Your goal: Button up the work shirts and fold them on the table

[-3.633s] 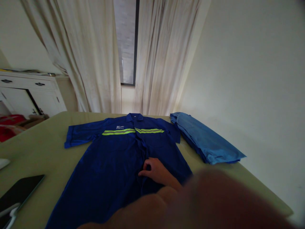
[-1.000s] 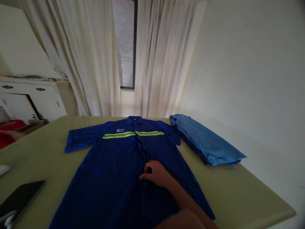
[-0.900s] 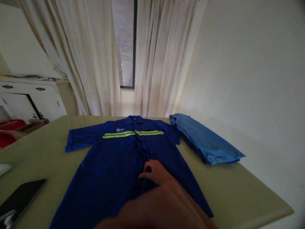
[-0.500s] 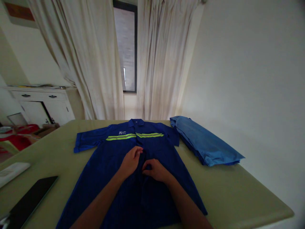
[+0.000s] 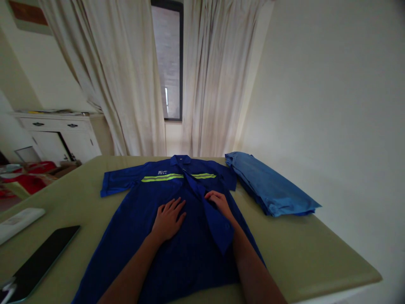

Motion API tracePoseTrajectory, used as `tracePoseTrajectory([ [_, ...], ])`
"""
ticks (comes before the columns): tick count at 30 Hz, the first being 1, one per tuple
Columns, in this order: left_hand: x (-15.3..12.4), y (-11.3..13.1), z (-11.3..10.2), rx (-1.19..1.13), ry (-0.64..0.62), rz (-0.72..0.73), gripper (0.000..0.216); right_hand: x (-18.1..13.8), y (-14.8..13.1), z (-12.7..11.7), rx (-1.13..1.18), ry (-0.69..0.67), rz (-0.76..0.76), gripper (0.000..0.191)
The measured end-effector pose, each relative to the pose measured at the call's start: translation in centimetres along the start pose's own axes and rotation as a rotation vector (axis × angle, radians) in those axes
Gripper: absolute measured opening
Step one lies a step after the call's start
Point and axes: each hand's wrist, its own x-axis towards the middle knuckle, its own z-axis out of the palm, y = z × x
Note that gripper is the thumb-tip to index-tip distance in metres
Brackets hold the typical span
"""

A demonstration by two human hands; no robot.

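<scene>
A dark blue work shirt (image 5: 126, 228) with yellow-green reflective stripes lies spread out on the table, collar at the far side. On its left front panel my left hand (image 5: 168, 219) rests flat, fingers spread. My right hand (image 5: 220, 203) grips the edge of the shirt's right front flap (image 5: 218, 223), which is lifted and folded over to the right. The flap's lower corner hangs down beside my right forearm. Between the two hands the shirt's inner cloth shows below the chest.
Folded blue clothes (image 5: 272, 185) lie at the table's right edge by the wall. At the left are a black tablet-like device (image 5: 47, 257) and a white case (image 5: 20, 223). The pale green table (image 5: 303, 253) ends at the right front. Behind stand curtains (image 5: 133, 84) and a white cabinet (image 5: 60, 135).
Both hands were together at the shirt's front opening. My right hand has drawn the flap up and right, while my left hand has moved slightly nearer and flattened on the cloth.
</scene>
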Motion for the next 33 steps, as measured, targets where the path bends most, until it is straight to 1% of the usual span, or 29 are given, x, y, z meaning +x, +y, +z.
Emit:
tracePoseTrajectory([
  [4,-0.3,-0.5,0.4,-0.01,-0.01,0.061,0.051,-0.7,0.4,1.0,0.072,-0.108,0.045,0.019],
  [7,-0.3,-0.5,0.7,0.009,0.0,0.061,0.054,-1.1,0.7,1.9,0.006,-0.161,0.044,0.023],
  [9,-0.3,-0.3,0.9,0.032,0.002,0.057,0.057,-1.3,1.0,2.2,-0.129,-0.168,0.013,0.025],
  [11,-0.3,0.0,0.9,0.052,-0.011,0.055,0.059,-1.4,1.3,2.4,-0.325,-0.179,-0.045,0.026],
  [14,-0.5,0.5,0.8,0.081,-0.028,0.054,0.058,-2.0,1.6,3.0,-0.605,-0.225,-0.148,0.016],
  [16,-1.0,0.8,0.7,0.093,-0.024,0.057,0.057,-2.6,1.5,3.5,-0.701,-0.228,-0.171,0.018],
  [19,-2.1,1.2,0.7,0.095,-0.014,0.076,0.057,-3.2,0.5,4.4,-0.797,-0.184,-0.137,0.027],
  [21,-3.3,1.6,0.8,0.093,-0.008,0.091,0.058,-3.3,-0.7,5.2,-0.916,-0.165,-0.079,0.029],
  [24,-5.2,2.5,0.8,0.094,-0.027,0.094,0.06,-2.8,-2.5,6.9,-1.1,-0.107,-0.002,0.035],
  [26,-6.6,3.2,0.8,0.095,-0.051,0.095,0.06,-2.0,-2.9,8.4,-1.165,-0.057,0.001,0.039],
  [28,-7.8,3.8,0.7,0.087,-0.067,0.102,0.06,-1.2,-2.4,9.6,-1.201,-0.015,-0.025,0.039],
  [30,-8.7,4.0,0.4,0.068,-0.076,0.099,0.06,-0.5,-1.1,10.3,-1.207,0.034,-0.064,0.036],
  [33,-8.5,4.1,-0.9,0.03,-0.089,0.09,0.057,0.1,1.3,9.9,-1.132,0.105,-0.102,0.028],
])
